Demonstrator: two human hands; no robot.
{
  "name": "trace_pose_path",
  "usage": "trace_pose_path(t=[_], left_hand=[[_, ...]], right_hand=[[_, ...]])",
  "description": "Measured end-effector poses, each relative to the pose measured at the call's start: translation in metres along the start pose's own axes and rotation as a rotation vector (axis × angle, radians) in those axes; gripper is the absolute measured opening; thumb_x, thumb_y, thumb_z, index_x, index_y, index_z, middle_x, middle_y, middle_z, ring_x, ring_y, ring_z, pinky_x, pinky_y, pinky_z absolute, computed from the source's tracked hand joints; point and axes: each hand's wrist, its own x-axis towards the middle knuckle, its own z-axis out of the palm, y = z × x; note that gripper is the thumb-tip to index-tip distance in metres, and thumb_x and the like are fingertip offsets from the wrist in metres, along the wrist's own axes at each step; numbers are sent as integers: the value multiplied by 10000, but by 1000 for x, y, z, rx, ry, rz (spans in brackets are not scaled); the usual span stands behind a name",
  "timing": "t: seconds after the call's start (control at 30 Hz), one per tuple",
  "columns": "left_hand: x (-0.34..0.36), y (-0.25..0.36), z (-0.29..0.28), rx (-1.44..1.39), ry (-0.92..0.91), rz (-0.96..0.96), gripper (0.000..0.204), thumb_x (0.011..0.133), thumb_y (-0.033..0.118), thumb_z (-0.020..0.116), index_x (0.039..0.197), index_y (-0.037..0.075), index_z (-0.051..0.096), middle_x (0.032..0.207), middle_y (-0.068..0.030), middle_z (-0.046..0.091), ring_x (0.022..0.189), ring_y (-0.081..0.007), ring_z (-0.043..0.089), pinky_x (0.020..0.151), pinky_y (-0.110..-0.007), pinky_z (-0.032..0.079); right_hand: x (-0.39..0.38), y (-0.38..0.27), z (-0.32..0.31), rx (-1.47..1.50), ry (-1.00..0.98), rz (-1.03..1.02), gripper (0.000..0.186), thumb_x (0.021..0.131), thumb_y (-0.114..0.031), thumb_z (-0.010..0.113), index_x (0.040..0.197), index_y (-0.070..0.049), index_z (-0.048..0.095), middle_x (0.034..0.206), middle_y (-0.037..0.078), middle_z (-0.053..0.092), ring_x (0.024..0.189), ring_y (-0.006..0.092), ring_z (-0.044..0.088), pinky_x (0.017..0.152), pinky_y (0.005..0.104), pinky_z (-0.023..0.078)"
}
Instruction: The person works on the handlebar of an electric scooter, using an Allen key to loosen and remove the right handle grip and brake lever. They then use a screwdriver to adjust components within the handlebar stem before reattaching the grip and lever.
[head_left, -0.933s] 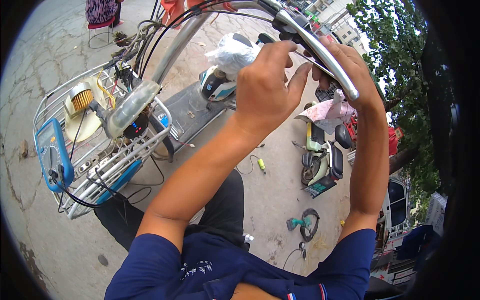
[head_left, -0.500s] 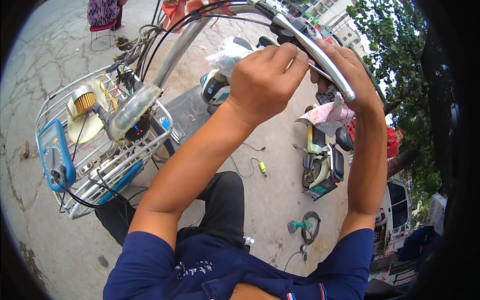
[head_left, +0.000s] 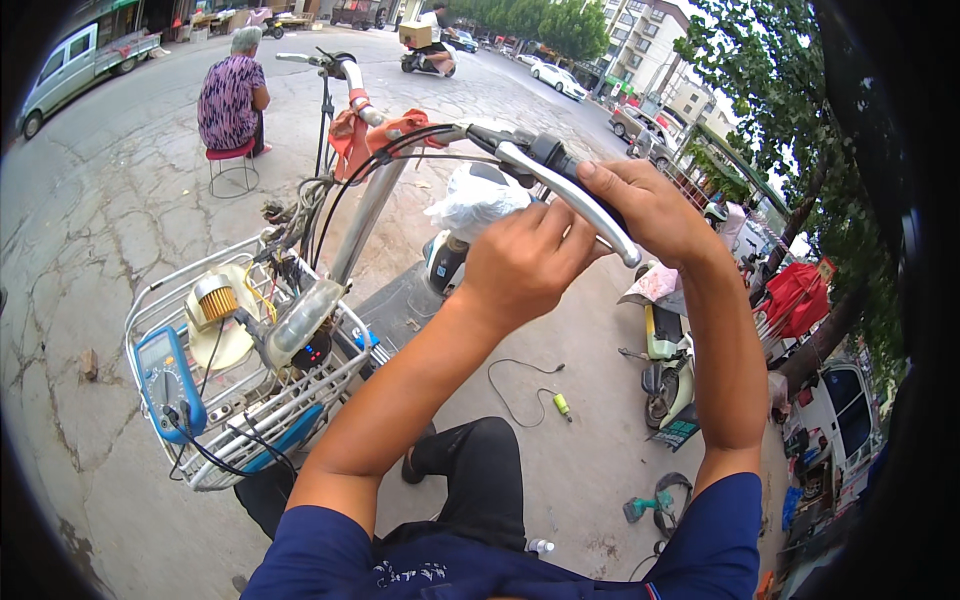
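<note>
Silver brake lever [head_left: 588, 205], upper centre-right of frame, runs slantwise just beside the black handlebar grip [head_left: 568, 167]. Right hand [head_left: 655, 215] is wrapped over the grip's outer end, thumb along the top; other fingertips hidden. Left hand [head_left: 525, 265], right around frame centre, sits at the lever's underside, fingers bent inward; can't tell whether they pinch the lever or just touch it, tips are out of sight.

Risks: if the right hand squeezes or the lever slips, left fingers could get nipped between lever and grip. A sudden bar swing could tug the black cables [head_left: 420, 133] at upper centre, or snag the bare-looking wires [head_left: 262, 280] at left. Blue meter [head_left: 172, 385] leans tilted in the white basket [head_left: 335, 390], lower left; its looped leads [head_left: 207, 456] could catch a knee or elbow and pull it out. Left forearm passes near the clear headlamp [head_left: 303, 325]; careless elbow might knock it.
</note>
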Motion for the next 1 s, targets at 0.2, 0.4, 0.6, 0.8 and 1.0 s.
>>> trace_pose_path(t=[0.2,0.4,0.6,0.8,1.0], left_hand=[[0,-8,-3,32,-31,67,290,828,216,749,1029,21,674,856,-102,633,664,-231,639,538,-330,511],[0,-6,0,-25,83,-27,255,815,141,745,1035,25,686,936,-103,671,672,-253,674,547,-337,536],[2,1,-12,70,-125,11,282,819,125,720,1081,28,682,981,-115,672,711,-245,678,559,-337,533],[3,-10,-10,72,-95,122,291,795,114,683,1069,18,664,930,-114,644,726,-238,659,581,-334,528],[10,7,-15,189,-202,42,261,805,84,622,1059,23,623,827,-94,578,718,-234,634,583,-334,530]], right_hand=[[3,-4,0,-30,-22,-23,520,1032,-453,534,844,14,663,609,20,567,480,94,533,445,255,425],[2,-7,1,-94,-14,-77,547,1027,-470,517,812,12,660,605,26,577,482,98,558,435,254,434],[0,1,-2,-106,0,-78,566,1022,-481,511,783,13,650,600,31,578,482,101,562,436,256,438],[3,-3,-1,-114,-15,-73,568,1018,-481,523,762,10,644,582,28,565,478,101,568,430,249,444],[2,6,-1,-85,21,-72,556,1008,-496,549,808,12,655,608,30,579,480,96,568,421,244,443]])
